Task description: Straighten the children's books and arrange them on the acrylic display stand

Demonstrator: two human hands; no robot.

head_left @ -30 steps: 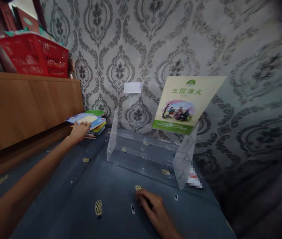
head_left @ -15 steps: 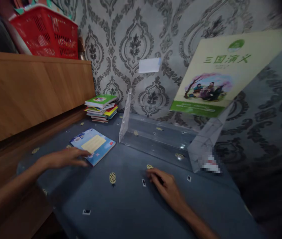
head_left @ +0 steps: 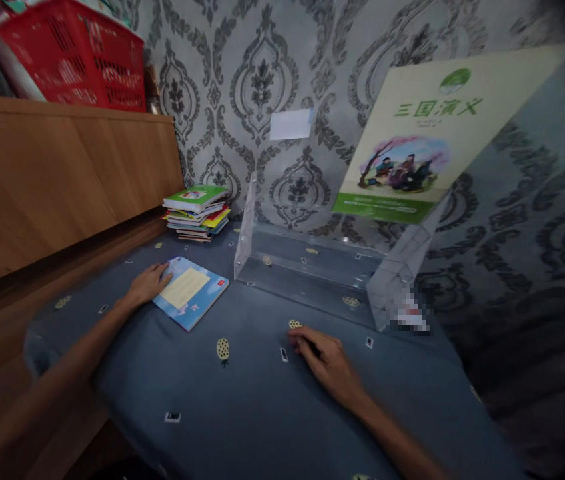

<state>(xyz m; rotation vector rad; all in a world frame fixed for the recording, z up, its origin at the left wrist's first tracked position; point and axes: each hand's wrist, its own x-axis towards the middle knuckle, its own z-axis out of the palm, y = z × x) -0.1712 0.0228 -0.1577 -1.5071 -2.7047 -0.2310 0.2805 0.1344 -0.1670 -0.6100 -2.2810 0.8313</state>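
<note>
Counter (head_left: pixel 242 417): I find left grip (head_left: pixel 148 285) touching blue book (head_left: pixel 188 291), presumably steadying it, closure unclear; right grip (head_left: pixel 330 363) half-curled, empty.

My left hand (head_left: pixel 146 287) is bare, slim across the back, with slender fingers and a narrow wrist. Above it, my left forearm (head_left: pixel 70 367) is bare as well — a long, smooth shape that thickens away from the wrist and turns dim and blurred near the edge of view. My right hand (head_left: pixel 331 365) is bare too, thin-fingered, its nails too small to make out. My right forearm (head_left: pixel 396 435) is uncovered and lean — the bottom edge cuts it off.
</note>
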